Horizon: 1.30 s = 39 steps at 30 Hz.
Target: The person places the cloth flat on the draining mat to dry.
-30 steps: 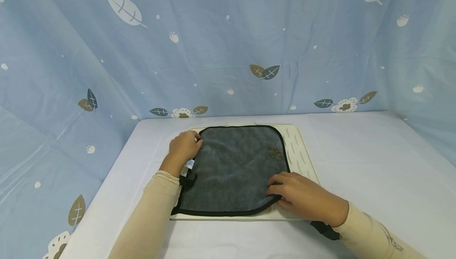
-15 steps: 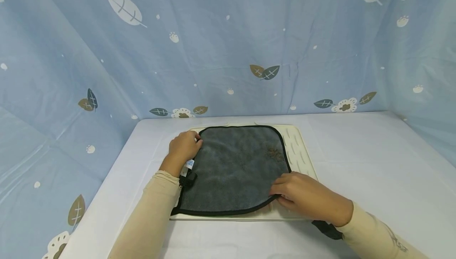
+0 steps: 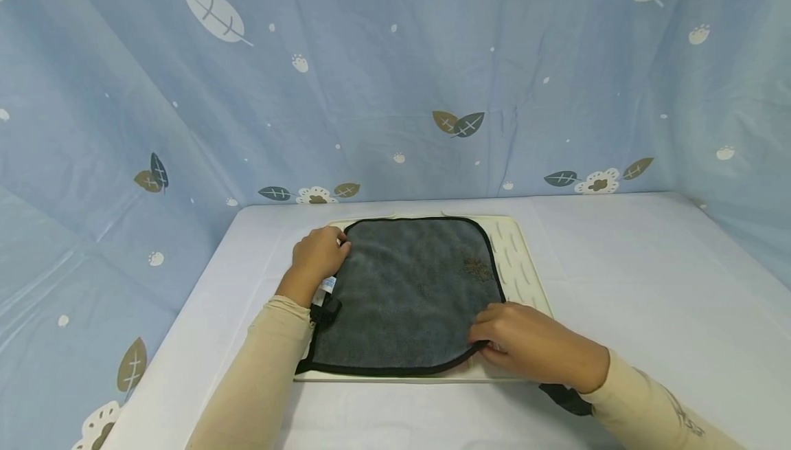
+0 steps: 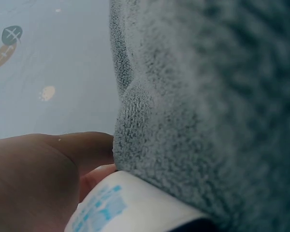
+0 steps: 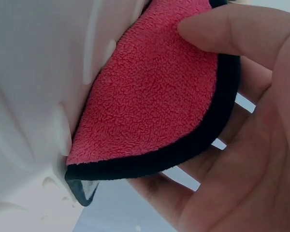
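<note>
A grey plush cloth (image 3: pixel 408 299) with black edging lies spread over a cream ridged board (image 3: pixel 519 264); a brownish crumbly patch shows on its right part. My left hand (image 3: pixel 318 254) grips the cloth's upper left edge, and a white label (image 4: pixel 130 205) with blue print sticks out beside it in the left wrist view. At the lower right corner my right hand (image 3: pixel 525 340) pinches the cloth, thumb on the pink underside (image 5: pixel 150 87) and fingers behind, with that corner raised off the board.
The board rests on a white-covered table (image 3: pixel 649 285). Behind and to the left hangs a blue curtain (image 3: pixel 371 79) with leaf and paw prints. A black strap (image 3: pixel 565 398) hangs under the right wrist.
My right hand has shifted slightly right, still holding the cloth's corner. The left hand stays in place on the edge.
</note>
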{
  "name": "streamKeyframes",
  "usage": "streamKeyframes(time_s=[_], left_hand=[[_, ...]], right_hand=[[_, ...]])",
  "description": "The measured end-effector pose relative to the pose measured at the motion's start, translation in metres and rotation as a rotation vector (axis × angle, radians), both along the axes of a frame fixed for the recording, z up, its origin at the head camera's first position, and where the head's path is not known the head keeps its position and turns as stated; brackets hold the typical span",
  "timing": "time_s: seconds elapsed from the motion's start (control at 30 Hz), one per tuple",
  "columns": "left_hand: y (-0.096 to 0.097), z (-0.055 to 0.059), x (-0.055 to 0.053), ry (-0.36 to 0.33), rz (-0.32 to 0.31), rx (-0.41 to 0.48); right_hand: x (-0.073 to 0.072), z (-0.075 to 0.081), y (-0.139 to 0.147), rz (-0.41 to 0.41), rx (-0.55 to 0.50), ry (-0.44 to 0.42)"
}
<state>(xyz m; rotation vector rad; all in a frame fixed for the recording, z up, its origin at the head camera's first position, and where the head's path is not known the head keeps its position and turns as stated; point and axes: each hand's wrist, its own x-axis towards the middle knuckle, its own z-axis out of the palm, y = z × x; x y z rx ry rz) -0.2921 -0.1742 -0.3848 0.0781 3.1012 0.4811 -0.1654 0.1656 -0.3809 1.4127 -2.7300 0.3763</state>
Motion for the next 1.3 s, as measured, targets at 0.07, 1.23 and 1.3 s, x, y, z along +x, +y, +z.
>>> streamKeyframes(time_s=[0.07,1.23,1.3], left_hand=[[0.001,0.001,0.001,-0.004,-0.003,-0.015],[0.017,0.017,0.137,-0.010,-0.661,-0.084],[0.016,0.016,0.140,-0.026,-0.662,-0.089]], right_hand=[[0.000,0.000,0.000,-0.004,0.005,-0.007],[-0.005,0.000,0.002,-0.058,-0.064,-0.142],[-0.005,0.000,0.002,-0.052,-0.071,-0.144]])
